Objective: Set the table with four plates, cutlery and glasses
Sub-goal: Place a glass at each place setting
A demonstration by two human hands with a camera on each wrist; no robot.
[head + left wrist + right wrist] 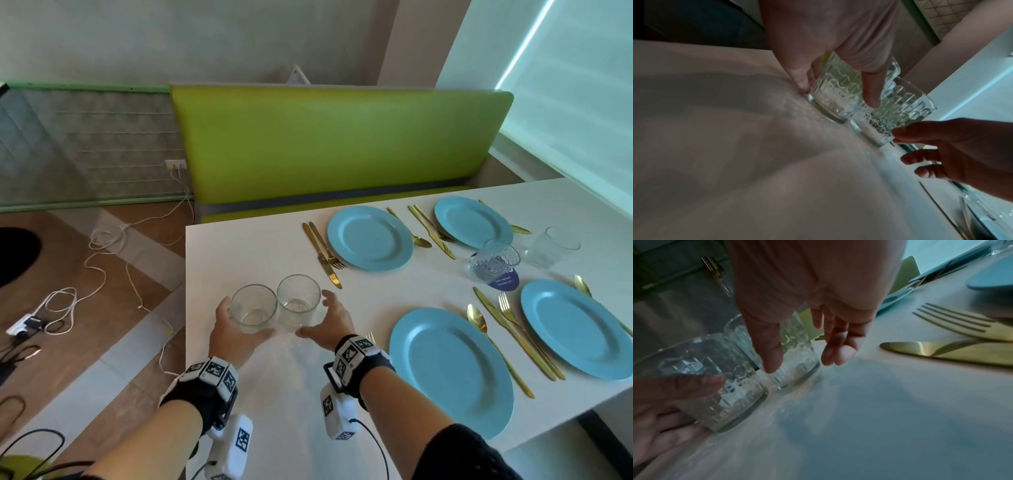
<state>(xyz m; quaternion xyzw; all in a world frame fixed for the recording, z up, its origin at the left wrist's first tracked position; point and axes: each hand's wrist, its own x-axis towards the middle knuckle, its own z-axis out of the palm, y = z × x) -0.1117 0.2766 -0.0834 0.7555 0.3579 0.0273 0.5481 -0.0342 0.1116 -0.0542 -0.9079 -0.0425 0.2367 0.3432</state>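
Observation:
Two clear patterned glasses stand side by side near the left edge of the white table (246,246). My left hand (245,320) grips the left glass (253,305) (838,92) (715,378), thumb on one side and fingers on the other. My right hand (318,315) is spread around the right glass (298,301) (896,116) (795,353); its thumb crosses the front and its straight fingers (838,350) stay just off it. Blue plates (370,238) (472,221) (448,370) (579,329) lie with gold cutlery (323,253) beside them.
Two more glasses (495,262) (551,246) stand between the far and near plates, one on a blue round sticker (505,281). A gold fork (957,321) and knife (941,350) lie right of my right hand. A green bench (329,144) runs behind the table. Cables (102,257) trail on the floor at left.

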